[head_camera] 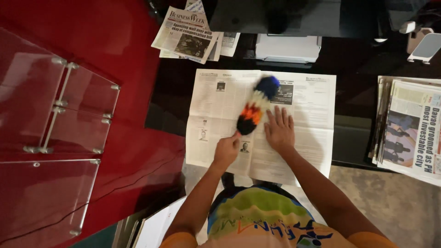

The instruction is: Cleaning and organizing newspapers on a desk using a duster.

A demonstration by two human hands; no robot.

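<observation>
An open newspaper (216, 110) lies spread flat on the dark table (353, 69). My left hand (226, 150) grips the handle of a fluffy duster (257, 105) banded black, orange, white and blue, whose head lies blurred across the paper's middle fold. My right hand (279, 130) rests flat, fingers apart, on the right page beside the duster, pressing the paper down.
A folded newspaper (186, 34) lies at the back left and a stack of newspapers (409, 124) at the right. A white box (288, 48) sits behind the open paper. Glass panels with metal fittings (69, 105) stand on a red surface at the left.
</observation>
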